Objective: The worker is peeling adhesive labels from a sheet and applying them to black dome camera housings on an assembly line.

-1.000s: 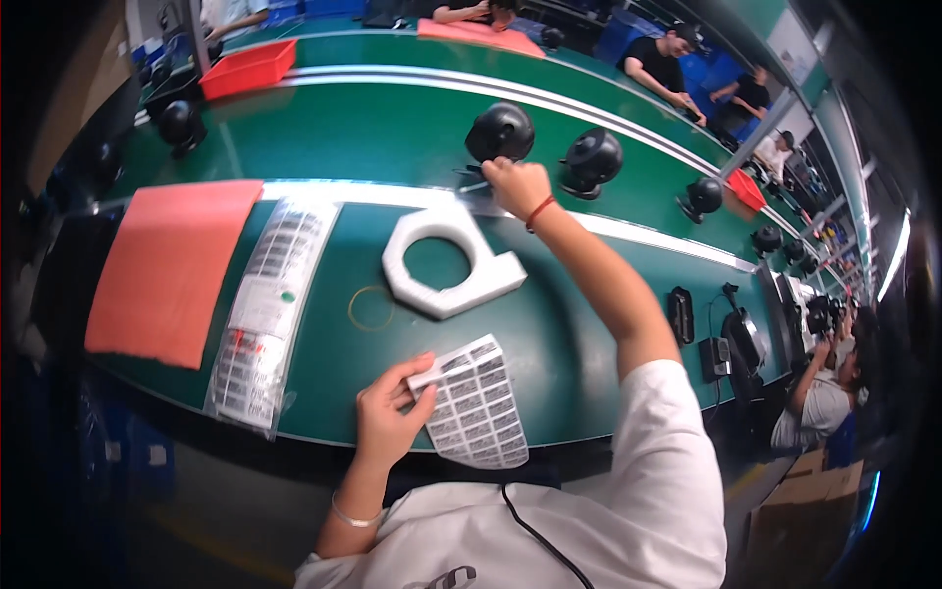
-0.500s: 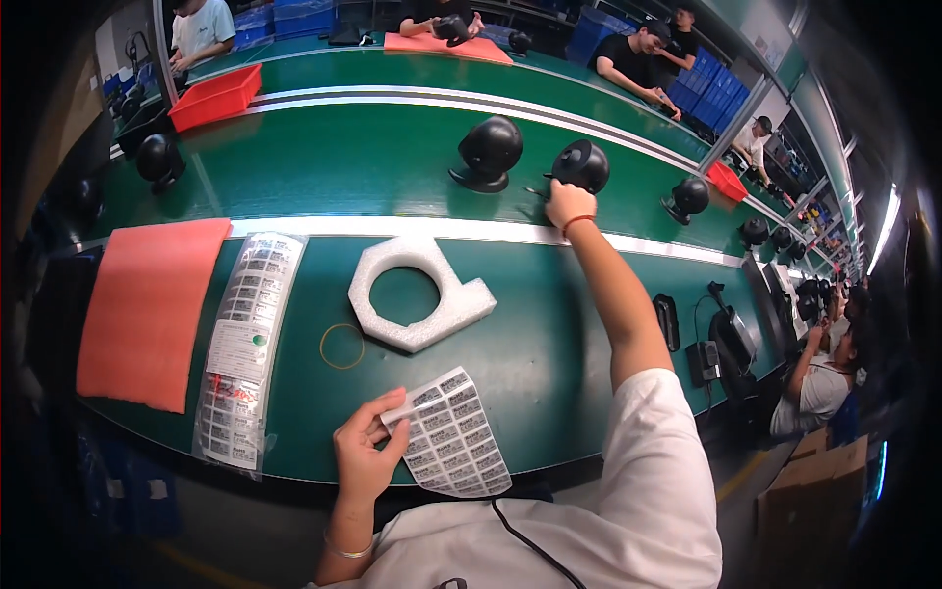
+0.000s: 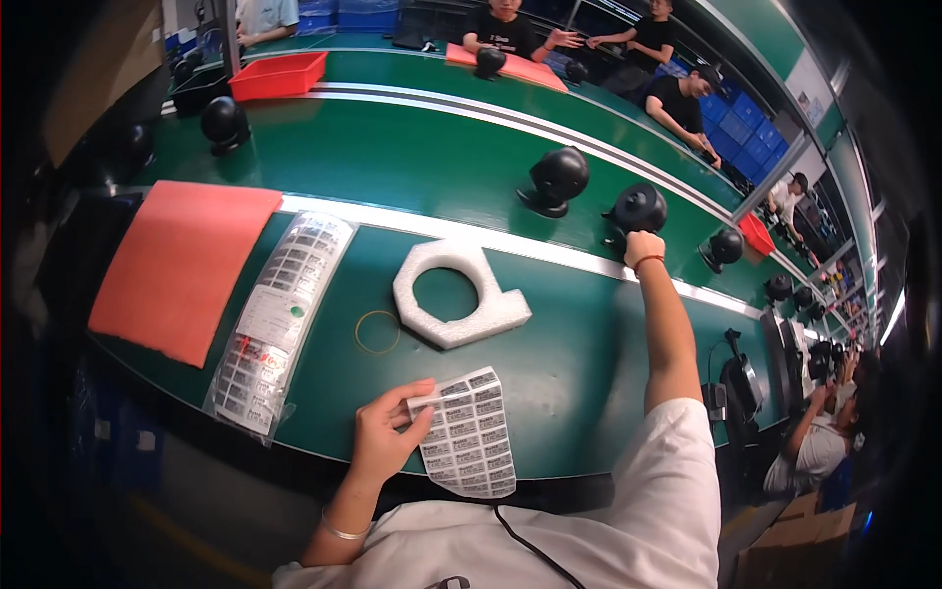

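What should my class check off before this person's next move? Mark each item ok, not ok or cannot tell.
1. Label sheet in hand: ok, held by the left hand.
2. Left hand free: not ok, the sheet occupies it.
3. Right hand at the black round device: ok, it reaches the device's near side.
4. Firm grip there: cannot tell, the fingertips are hidden.
5. Neighbouring black device apart from the reached one: ok, a gap shows.
6. White foam ring on the green bench: ok, it lies there.

Near surface [image 3: 559,402], left: orange sheet [image 3: 186,270], bagged labels [image 3: 282,329]
Middle: foam ring [image 3: 486,314], yellow loop [image 3: 356,329]
Right: black adapter [image 3: 717,401]
Far surface [image 3: 392,162]: round black devices [image 3: 643,204]
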The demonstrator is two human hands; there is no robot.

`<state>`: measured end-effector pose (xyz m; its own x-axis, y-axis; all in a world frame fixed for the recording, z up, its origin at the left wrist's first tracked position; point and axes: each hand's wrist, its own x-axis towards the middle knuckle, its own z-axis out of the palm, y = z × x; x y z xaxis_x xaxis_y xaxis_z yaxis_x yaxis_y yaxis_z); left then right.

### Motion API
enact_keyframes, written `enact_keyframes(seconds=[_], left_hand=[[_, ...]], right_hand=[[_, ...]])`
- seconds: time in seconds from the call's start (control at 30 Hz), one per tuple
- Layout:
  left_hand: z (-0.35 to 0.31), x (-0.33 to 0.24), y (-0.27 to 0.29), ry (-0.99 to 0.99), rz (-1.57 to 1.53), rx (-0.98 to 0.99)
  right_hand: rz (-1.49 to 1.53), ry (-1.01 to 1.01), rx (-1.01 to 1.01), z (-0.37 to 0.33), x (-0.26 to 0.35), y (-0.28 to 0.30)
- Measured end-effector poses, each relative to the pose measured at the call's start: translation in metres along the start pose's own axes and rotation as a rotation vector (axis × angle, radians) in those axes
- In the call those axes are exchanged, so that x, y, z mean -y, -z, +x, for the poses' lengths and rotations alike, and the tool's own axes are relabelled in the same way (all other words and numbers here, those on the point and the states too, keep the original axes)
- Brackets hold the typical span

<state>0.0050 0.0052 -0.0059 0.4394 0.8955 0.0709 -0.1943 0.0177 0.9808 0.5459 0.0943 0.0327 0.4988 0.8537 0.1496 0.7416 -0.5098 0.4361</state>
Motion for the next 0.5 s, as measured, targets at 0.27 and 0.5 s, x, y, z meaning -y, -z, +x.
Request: enact_keyframes(seconds=[0.27, 0.5], left_hand=[[0.001, 0.002, 0.0, -0.054, 0.035, -0.007], [0.005, -0.002, 0.002, -0.071, 0.04, 0.03]], right_hand=[[-0.019, 0.137, -0.386, -0.041, 0.003, 0.064], [0.424, 0.5, -0.353, -0.127, 0.048, 0.185]])
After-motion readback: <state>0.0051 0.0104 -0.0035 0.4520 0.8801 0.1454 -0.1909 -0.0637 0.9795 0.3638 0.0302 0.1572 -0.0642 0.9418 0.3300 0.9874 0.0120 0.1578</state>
